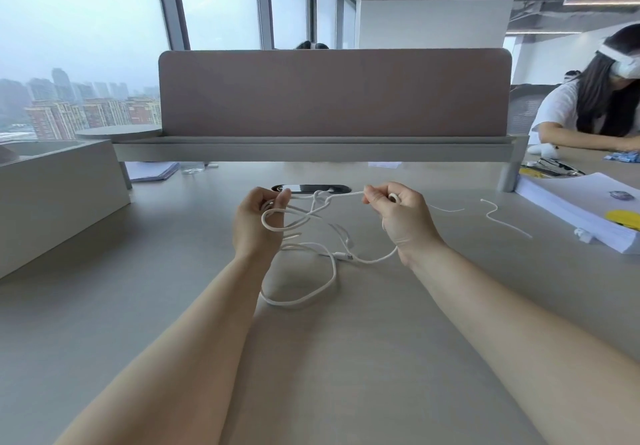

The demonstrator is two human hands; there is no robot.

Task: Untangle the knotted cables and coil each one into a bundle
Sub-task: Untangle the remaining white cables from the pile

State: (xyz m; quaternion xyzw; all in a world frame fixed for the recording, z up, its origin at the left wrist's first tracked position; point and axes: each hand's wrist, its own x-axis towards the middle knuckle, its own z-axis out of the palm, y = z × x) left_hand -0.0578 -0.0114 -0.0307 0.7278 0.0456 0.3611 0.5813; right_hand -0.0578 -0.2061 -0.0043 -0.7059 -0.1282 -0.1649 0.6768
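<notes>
Floor-to-ceiling windows over a hazy skyline back a grey worktop fenced at its far edge by a mauve divider screen, where a person works at a snarl of white cables. The left hand is curled round one loop of the snarl, which is hooked over its fingers, while the right hand pinches a strand between thumb and fingertips, drawing it level. The knot hangs between the two hands, lifted just above the middle of the worktop toward its far edge. Slack trails down to a wide loop lying flat nearer the front edge, with a connector resting beside it. The cables look light, limp and smooth, likely to slip through a loose pinch and to tighten if tugged; the better hold seems close beside the knot, feeding slack in. Towards the right edge lie a separate white cord and a stack of paper, where a second person sits.
</notes>
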